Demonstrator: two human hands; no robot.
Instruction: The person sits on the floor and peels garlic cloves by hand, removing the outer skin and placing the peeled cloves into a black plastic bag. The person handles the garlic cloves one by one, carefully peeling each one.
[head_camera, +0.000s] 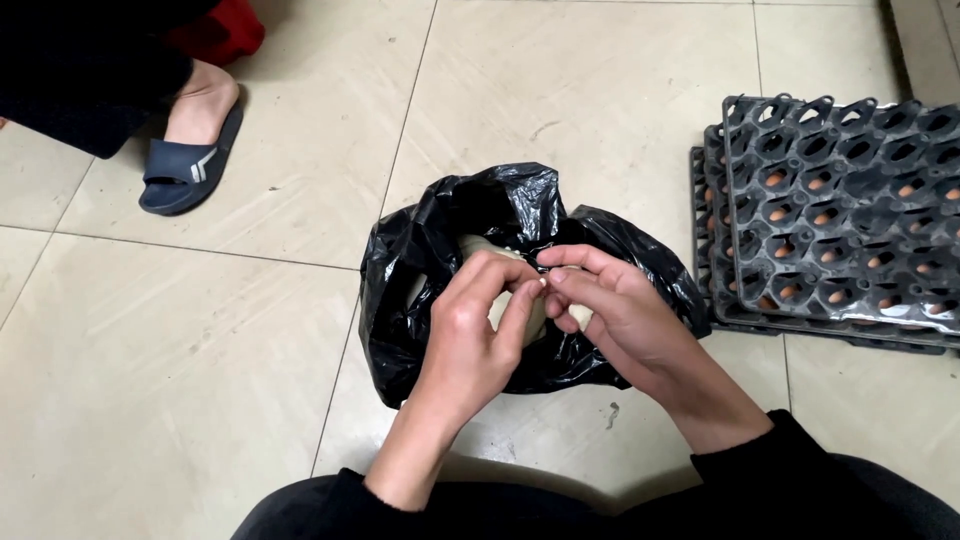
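Dark-sleeved forearms reach forward from the bottom edge, and both bare hands meet over a crinkled black plastic bag that sits open on the pale tiled floor. Held between them is a pale, rounded egg-like object, though it is mostly covered by fingers, so what it is stays a guess. Curled around its near side, the left hand clamps it from the left, while the right hand closes on it from the other side, thumb and forefinger pinched together at its top. Judging by this grip, the step in hand is picking or peeling at the object's surface above the bag's mouth; the next move seems to call for a fine, light pinch without crushing it. Well apart on the right stands a stack of black plastic egg trays with brown eggs showing through. Another person's foot in a dark blue slide sandal rests at upper left.
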